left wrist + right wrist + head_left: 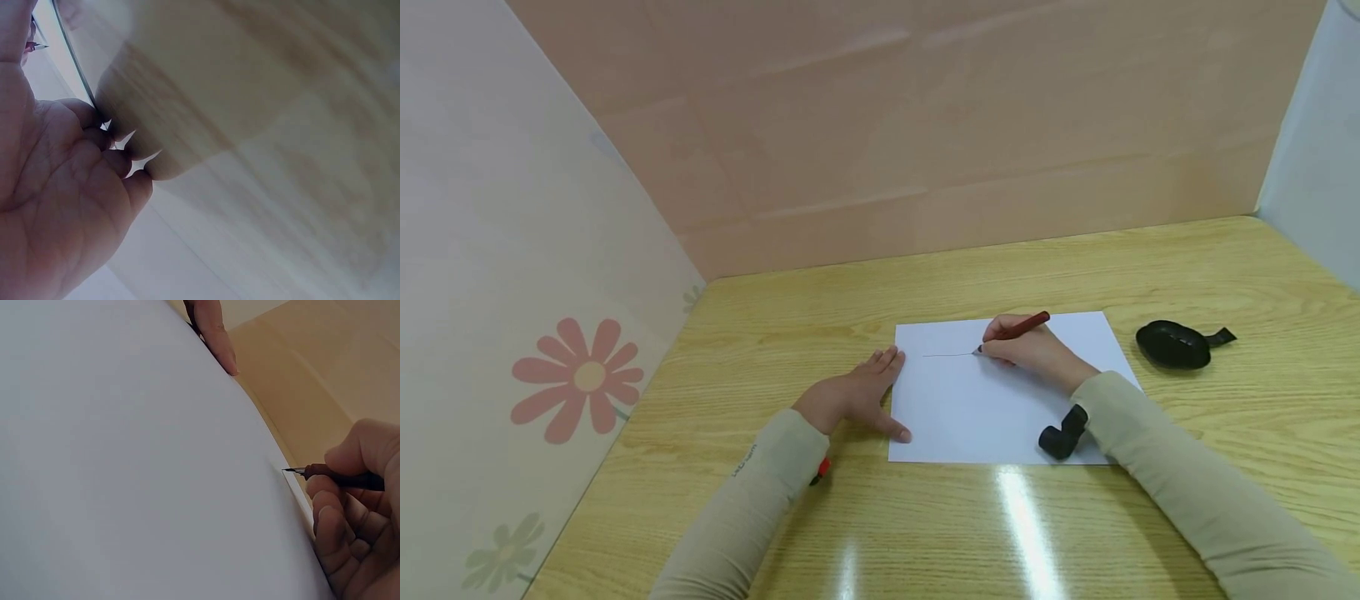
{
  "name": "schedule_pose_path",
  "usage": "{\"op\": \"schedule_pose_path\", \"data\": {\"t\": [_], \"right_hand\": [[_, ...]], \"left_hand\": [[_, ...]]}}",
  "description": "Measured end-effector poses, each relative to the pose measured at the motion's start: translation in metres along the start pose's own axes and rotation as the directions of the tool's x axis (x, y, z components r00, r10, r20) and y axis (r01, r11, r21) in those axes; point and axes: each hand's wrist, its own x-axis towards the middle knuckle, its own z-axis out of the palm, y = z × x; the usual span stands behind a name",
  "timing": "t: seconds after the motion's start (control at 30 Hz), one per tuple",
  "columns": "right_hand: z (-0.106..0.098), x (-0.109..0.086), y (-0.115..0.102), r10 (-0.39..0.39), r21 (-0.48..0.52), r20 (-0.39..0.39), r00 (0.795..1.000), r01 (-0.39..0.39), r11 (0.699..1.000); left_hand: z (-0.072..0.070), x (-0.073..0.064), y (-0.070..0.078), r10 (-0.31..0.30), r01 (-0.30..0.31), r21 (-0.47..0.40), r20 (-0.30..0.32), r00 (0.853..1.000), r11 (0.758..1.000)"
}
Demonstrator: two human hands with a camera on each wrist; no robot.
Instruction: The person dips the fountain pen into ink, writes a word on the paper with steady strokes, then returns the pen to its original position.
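Note:
A white sheet of paper (pixel 962 412) lies flat on the wooden table. My right hand (pixel 1033 348) rests on its upper part and pinches a dark red pen (pixel 1026 325) with a pointed metal nib (pixel 294 470). The nib meets the paper at the right end of a thin, nearly straight line (pixel 946 356). Spread along the sheet's left edge, my left hand (pixel 861 393) has its thumb on the lower left corner area and its fingertips near the upper left. In the left wrist view the palm and loosely bent fingers (pixel 134 190) show, holding nothing.
To the right of the paper is a shiny black oval object (pixel 1172 344) with a short tab. A black wrist device (pixel 1063 433) sits by my right cuff, over the paper's lower right. Behind the table (pixel 790 325) rises a tan panel (pixel 940 133), with pale walls at the sides.

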Motion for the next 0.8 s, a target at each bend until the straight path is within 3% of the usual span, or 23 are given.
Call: {"op": "schedule_pose_path", "data": {"t": [0.8], "right_hand": [[-0.018, -0.011, 0.010, -0.025, -0.021, -0.006, 1.000, 0.025, 0.999]], "left_hand": [[0.001, 0.000, -0.001, 0.000, 0.000, 0.017, -0.002, 1.000, 1.000]]}}
